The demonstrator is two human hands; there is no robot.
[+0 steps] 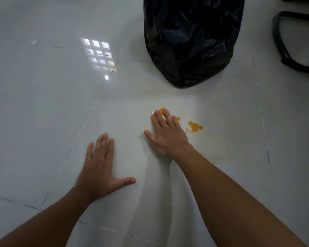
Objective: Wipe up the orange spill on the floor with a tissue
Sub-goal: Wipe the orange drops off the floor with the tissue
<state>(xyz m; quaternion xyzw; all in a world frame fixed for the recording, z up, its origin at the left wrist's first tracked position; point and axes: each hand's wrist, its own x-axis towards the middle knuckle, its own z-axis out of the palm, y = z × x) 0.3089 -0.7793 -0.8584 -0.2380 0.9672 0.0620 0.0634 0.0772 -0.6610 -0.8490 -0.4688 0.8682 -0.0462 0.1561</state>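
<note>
Orange liquid lay on the pale tiled floor (43, 104) in separate patches. From the head camera, the right hand (168, 134) pressed flat with straight fingers on a white tissue (152, 112), of which only small bits showed at the fingertips and between the fingers. One part of the orange spill (194, 126) sat just to the right of that hand, apart from it; a smaller patch (162, 110) touched the fingertips, right at the tissue's far edge. The left hand (101, 168) rested palm-down on the floor, fingers spread and straight, holding nothing, near and to the left of the pressing hand. Beyond the fingertips stood a black rubbish bag (193, 40), well apart from the spill.
</note>
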